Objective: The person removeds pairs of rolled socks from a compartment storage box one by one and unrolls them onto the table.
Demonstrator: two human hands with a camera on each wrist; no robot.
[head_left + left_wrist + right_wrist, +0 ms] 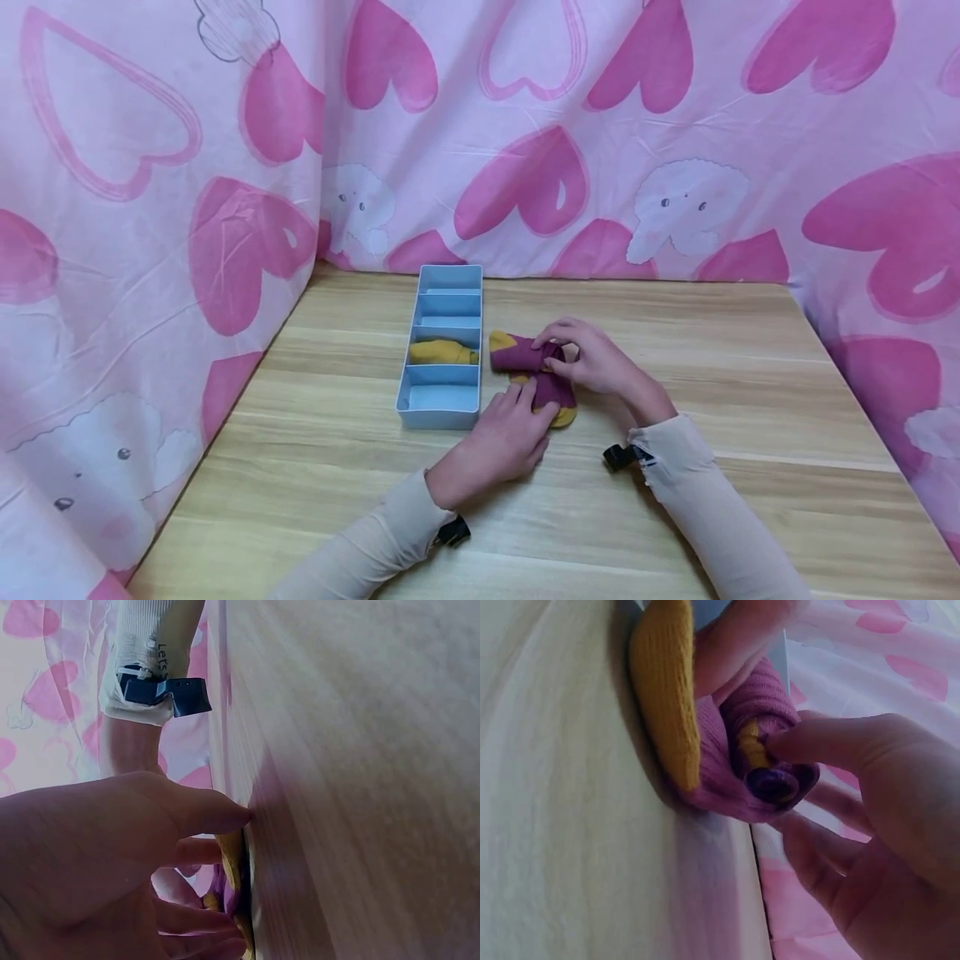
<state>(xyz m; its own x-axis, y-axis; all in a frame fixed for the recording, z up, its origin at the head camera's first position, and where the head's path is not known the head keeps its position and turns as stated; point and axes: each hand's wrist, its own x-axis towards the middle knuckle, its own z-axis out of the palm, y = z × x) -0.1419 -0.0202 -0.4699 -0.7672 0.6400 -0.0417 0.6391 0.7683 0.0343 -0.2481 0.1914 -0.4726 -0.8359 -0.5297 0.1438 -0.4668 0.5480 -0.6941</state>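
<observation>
Sock bundle: the purple and yellow sock bundle (553, 388) is lying on the bench (750, 375), just to the right of the box, its far part showing a roll.
Right hand: the right hand (594, 360) is pinching the rolled end between curled thumb and fingers.
Left hand: the left hand (510, 427) is resting loosely extended fingers on the nearer, flatter part, pressing without gripping.
Blue box: the four-compartment box (438, 420) is standing on the bench.
Yellow roll: the yellow fabric roll (441, 352) is occupying the box's second compartment from the near end.
</observation>
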